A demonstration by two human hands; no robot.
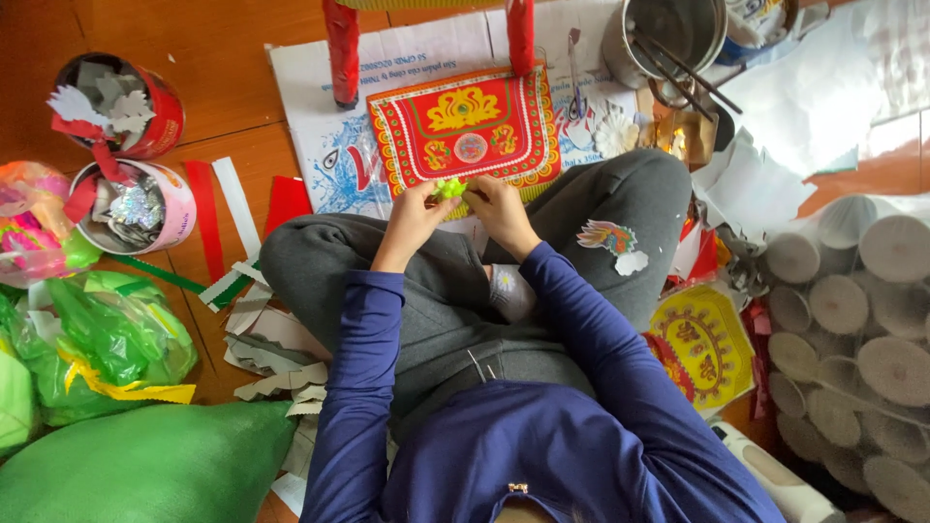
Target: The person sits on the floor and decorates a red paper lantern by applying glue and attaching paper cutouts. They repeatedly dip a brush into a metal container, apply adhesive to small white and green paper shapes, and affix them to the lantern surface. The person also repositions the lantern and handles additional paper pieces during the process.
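Pinching from both sides, the left hand (412, 215) and right hand (496, 205) meet over a small crumpled lime-green paper piece (449, 188), fingertips closed on it and held up just above the knees, where the head camera looks straight down on it. Both hands hold it clear of the lap, which lets the fingers turn and press the paper without anything beneath getting in the way.

Just beyond the hands lies a flat red and yellow ornamented paper panel (465, 131), resting on a white printed sheet (320, 107) spread on the wooden floor (232, 68), seemingly to keep the work off the boards. A loose multicoloured paper cut-out with a white cloud shape (612, 242) sits on the grey trouser leg of the person's right knee, parked within reach.

To the person's left stand two round tins, a red tin (160, 107) and a pink-white tin (179, 208), both filled with silver and white paper cut-outs, upright so the bits stay sorted. Strips of red, white and green paper (228, 218) lie beside them, and crumpled green plastic bags (107, 339) sit nearer the body.

To the right, a stack of grey paper rolls (862, 320) lies end-on, a yellow and red octagonal paper piece (702, 344) lies beside the thigh, and a steel pot (673, 34) holding dark sticks stands further out.
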